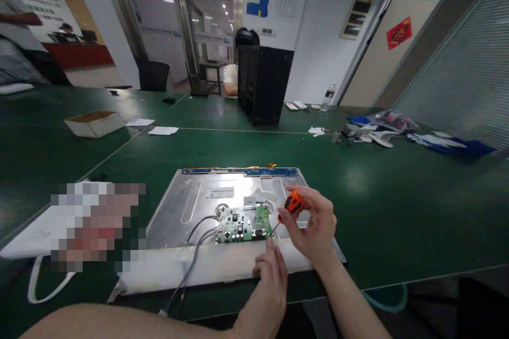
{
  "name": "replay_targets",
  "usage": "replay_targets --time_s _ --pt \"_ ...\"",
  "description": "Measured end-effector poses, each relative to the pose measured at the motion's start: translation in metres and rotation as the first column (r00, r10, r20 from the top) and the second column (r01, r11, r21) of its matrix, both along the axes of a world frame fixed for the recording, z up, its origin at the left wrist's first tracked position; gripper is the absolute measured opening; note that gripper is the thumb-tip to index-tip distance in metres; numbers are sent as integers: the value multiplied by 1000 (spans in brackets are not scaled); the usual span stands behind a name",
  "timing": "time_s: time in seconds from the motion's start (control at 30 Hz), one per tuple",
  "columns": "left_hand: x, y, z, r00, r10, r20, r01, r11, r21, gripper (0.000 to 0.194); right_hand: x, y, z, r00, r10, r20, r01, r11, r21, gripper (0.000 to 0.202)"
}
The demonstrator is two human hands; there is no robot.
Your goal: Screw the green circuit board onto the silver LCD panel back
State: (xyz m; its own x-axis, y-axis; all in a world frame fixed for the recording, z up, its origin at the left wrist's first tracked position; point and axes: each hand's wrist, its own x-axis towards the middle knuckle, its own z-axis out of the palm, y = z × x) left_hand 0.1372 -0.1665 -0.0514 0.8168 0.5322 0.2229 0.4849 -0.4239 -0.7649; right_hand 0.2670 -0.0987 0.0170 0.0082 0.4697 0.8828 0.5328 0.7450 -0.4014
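In my right hand is a screwdriver with an orange and black handle, held by thumb and fingers. Its thin shaft slants down to the lower right corner of a green circuit board. My left hand rests on the near edge of the panel, index finger stretched to that same corner, close to the screwdriver's tip. Whether a screw sits under the tip is too small to tell. The board lies on the silver metal back of a flat display panel. Grey cables run from its left side.
A white bag, partly blurred out, lies left of the panel. Farther back are an open cardboard box, a tall black case, a plastic bottle and a pile of plastic wrappers. A person's arm shows behind the case.
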Motion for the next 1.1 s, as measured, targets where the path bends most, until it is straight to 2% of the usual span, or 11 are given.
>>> replay_targets --time_s 0.4,0.6,1.1 --pt "-1 1 -1 1000 -17 14 17 1000 2 48 1 -3 5 996 -77 50 77 997 5 48" --pt "-2 -1 2 1000 -11 -7 11 1000 7 49 1 -3 2 999 -39 15 39 999 15 52" --pt "-1 0 -3 1000 1 1 -1 1000 8 49 1 -2 -2 999 -1 -33 1 1000 -2 53"
